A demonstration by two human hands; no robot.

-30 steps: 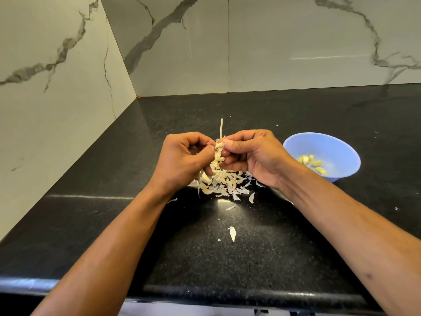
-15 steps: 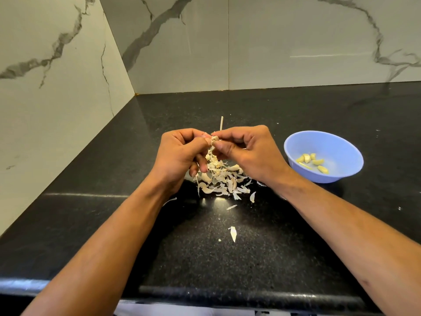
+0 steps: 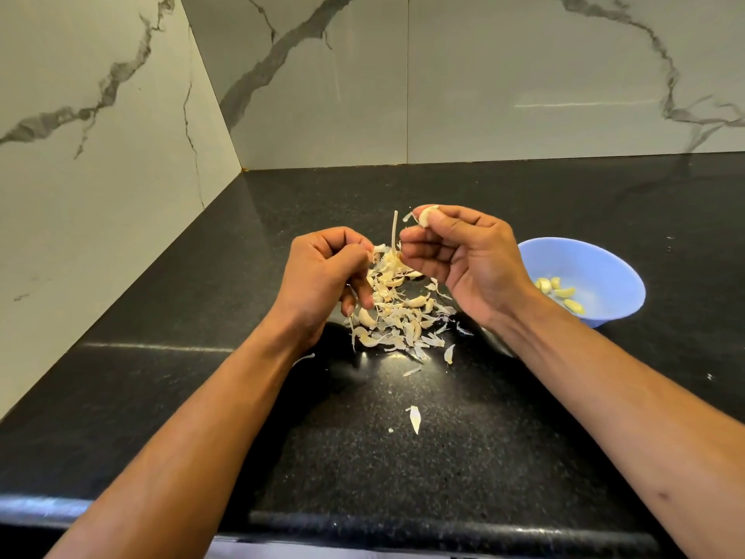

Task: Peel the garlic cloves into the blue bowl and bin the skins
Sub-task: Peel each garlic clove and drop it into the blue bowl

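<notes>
My right hand [image 3: 463,262] pinches a pale garlic clove [image 3: 426,215] between thumb and forefinger, raised above the pile. My left hand [image 3: 322,272] hangs just left of it, fingers curled, with a shred of skin [image 3: 377,248] at its fingertips. Below both lies a pile of garlic skins and cloves [image 3: 397,316] on the black counter, with a thin stalk [image 3: 394,232] sticking up from it. The blue bowl [image 3: 596,268] stands to the right behind my right wrist and holds several peeled cloves [image 3: 558,292].
The black stone counter [image 3: 403,457] runs into a corner of marble walls [image 3: 100,155] at left and back. Stray skin flakes [image 3: 414,418] lie nearer the front edge [image 3: 403,526]. No bin is in view.
My hands, joined on one clove before, have parted. The right hand has lifted up and right with the clove; the left has dropped slightly with a bit of skin.
</notes>
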